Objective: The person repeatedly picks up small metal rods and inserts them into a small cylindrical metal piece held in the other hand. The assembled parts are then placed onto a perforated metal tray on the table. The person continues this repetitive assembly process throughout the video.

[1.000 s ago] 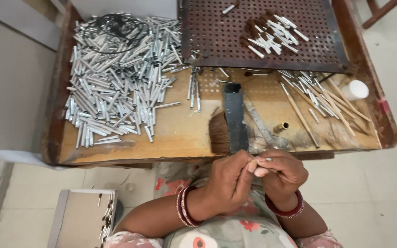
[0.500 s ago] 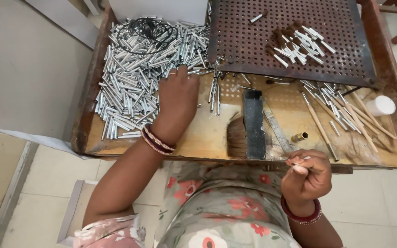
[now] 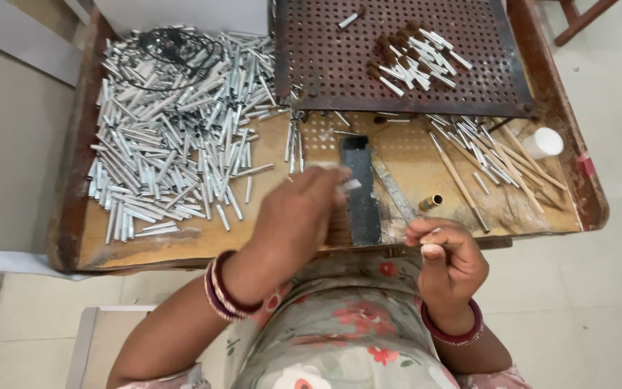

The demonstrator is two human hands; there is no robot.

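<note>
Back from the pile, left hand (image 3: 293,220) pinches a metal tube (image 3: 350,185).

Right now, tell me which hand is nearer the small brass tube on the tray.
Right. The right hand sits just below the brass tube; the left hand is farther off, beyond the dark strip.

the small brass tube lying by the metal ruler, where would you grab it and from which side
Probably pinch the brass tube across its middle, from above. It lies flat on the wooden tray, tilted, open end toward the right, with bare wood on both long sides, so two fingers fit either side. The metal ruler lies close on its left.
</note>
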